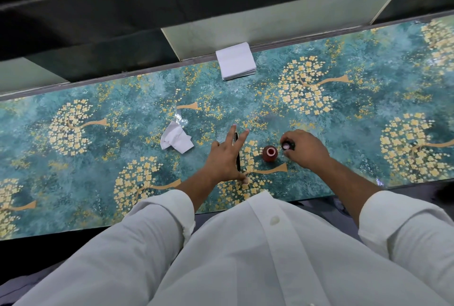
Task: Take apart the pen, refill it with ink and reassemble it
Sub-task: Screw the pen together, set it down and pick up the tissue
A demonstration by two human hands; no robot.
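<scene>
A dark slim pen (pixel 237 155) lies lengthways on the teal flowered table (pixel 98 182), mostly under my left hand (pixel 226 155). That hand hovers over or rests on it with fingers spread and straight. A small red ink bottle (pixel 270 153) stands open just right of the pen, its mouth showing. My right hand (pixel 305 149) grips the bottle's dark cap (pixel 287 145) between fingertips and thumb, right beside the bottle.
A crumpled white tissue (pixel 177 139) lies left of my left hand, with a scrap of clear plastic (pixel 180 119) behind it. A stack of white napkins (pixel 235 60) sits at the table's far edge. My white shirt fills the foreground.
</scene>
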